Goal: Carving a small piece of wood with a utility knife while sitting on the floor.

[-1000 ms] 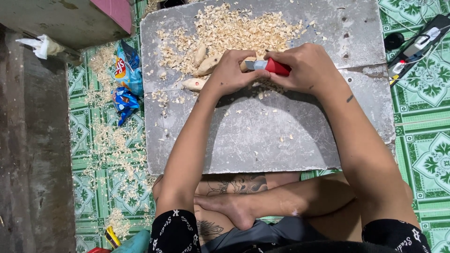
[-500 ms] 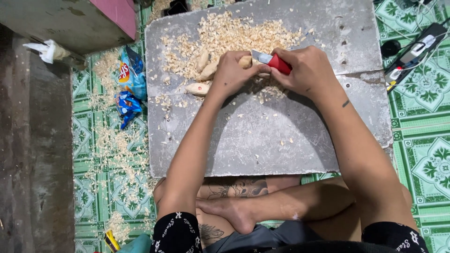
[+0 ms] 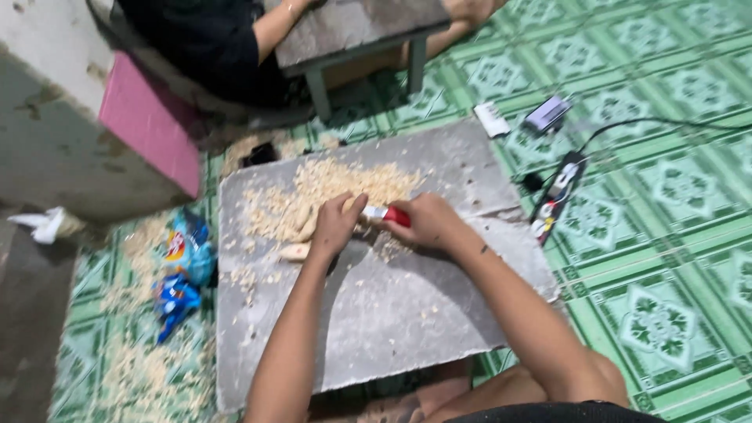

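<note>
Since the earlier frame, our view has tilted up, revealing a second person (image 3: 227, 47). Our left hand (image 3: 337, 223) grips the wood piece (image 3: 345, 205) over the worktop (image 3: 392, 305), steadying it; our right hand (image 3: 427, 223) grips the red-handled knife (image 3: 388, 214) against it.

Pale shavings on grey, green tiles around you

Your red-handled knife (image 3: 394, 215) lies over a grey slab (image 3: 392, 313); the floor tiles (image 3: 666, 298) are green, patterned; a pink panel (image 3: 149, 129) stands nearby.
</note>
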